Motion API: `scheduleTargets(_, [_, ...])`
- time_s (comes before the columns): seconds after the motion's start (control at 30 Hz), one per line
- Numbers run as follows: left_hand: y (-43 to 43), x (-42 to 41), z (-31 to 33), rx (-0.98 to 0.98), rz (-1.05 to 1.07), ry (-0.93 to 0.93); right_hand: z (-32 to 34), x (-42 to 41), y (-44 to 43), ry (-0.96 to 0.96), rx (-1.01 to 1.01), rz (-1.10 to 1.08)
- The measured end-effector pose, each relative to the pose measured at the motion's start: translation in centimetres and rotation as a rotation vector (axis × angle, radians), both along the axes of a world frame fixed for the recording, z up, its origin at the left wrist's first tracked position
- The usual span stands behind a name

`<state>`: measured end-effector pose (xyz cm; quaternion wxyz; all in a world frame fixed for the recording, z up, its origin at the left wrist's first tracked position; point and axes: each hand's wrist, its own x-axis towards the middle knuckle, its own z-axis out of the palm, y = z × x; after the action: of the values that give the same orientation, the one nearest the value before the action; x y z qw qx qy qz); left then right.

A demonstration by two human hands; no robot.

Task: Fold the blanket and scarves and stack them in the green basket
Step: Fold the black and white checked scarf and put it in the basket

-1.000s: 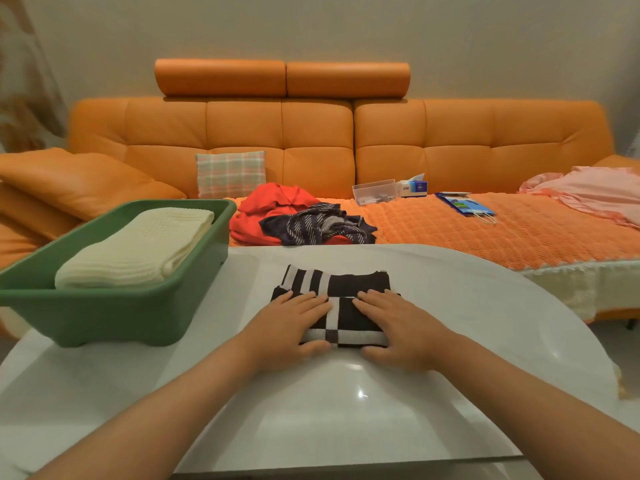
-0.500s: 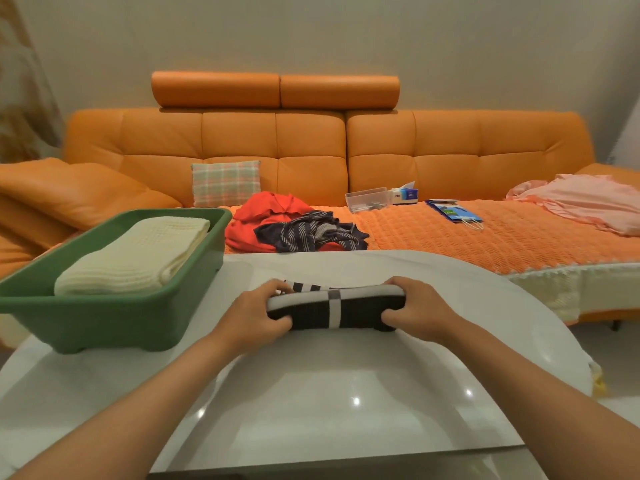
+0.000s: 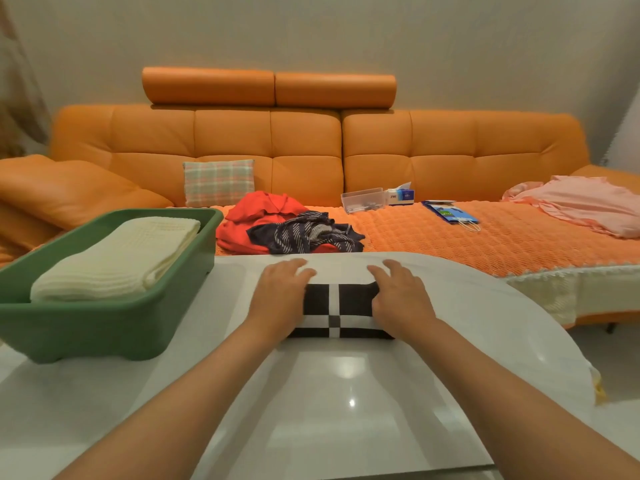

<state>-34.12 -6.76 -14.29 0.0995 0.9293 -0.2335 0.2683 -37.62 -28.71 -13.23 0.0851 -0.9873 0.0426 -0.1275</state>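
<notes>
Scarf [image 3: 337, 311], earlier gripped at both ends, now lies flat on the bench [image 3: 346, 393]; left hand [image 3: 280, 299] and right hand [image 3: 401, 299] press it, fingers [image 3: 294, 263] straight.

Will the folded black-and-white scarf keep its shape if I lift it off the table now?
Probably floppy: the black-and-white scarf is folded cloth, so unsupported ends would likely sag. It looks thin, so probably light. On the glossy table it may slide if pushed. Support both ends when lifting.
</notes>
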Motion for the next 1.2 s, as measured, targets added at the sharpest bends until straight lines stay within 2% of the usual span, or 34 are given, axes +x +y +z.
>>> scheduleTargets(0.07, [-2.1,-0.2,0.2,0.019,-0.126,0.039,-0.2,0.4,0.5,-0.037,-0.102,0.161])
scheduleTargets(0.2, [-4.2,0.3,-0.6,0.049,-0.226,0.300,-1.5,1.0,1.0,-0.009,-0.125,0.355])
scheduleTargets(0.3, [-3.4,1.0,-1.7,0.154,-0.180,0.306,-1.8,1.3,0.6,0.036,-0.121,0.347])
scheduleTargets(0.43, [-1.5,2.0,-2.0,0.102,-0.128,0.319,-1.7,1.4,-0.8,0.101,0.065,0.287])
scheduleTargets(0.6, [1.2,2.3,-1.9,0.052,-0.076,0.414,-2.0,1.5,-1.7,0.131,0.106,0.292])
scheduleTargets(0.67, [2.3,2.4,-1.9,0.075,-0.067,0.441,-2.2,1.3,-1.6,0.109,0.074,0.299])
scheduleTargets(0.73, [2.9,2.3,-1.6,0.172,-0.044,0.420,-2.4,1.1,-1.6,0.020,-0.065,0.372])
scheduleTargets(0.8, [3.0,2.2,-1.2,0.303,-0.044,0.338,-2.4,1.0,-1.5,-0.056,-0.192,0.460])
scheduleTargets(0.83, [2.9,2.0,-1.0,0.348,-0.073,0.284,-2.0,0.8,-1.4,-0.053,-0.187,0.464])
scheduleTargets(0.9, [2.6,1.1,-0.6,0.345,-0.151,0.265,-1.4,0.4,-1.4,0.018,-0.146,0.444])
scheduleTargets(0.97, [2.4,0.4,-0.6,0.311,-0.193,0.336,-1.0,0.4,-1.6,0.122,-0.219,0.441])
scheduleTargets(1.07, [2.6,0.4,-0.6,0.358,-0.171,0.381,-0.8,0.6,-1.5,0.211,-0.289,0.418])
scheduleTargets(1.2, [3.0,1.6,-0.2,0.333,-0.115,0.437,-0.7,1.1,-0.9,0.257,-0.272,0.327])
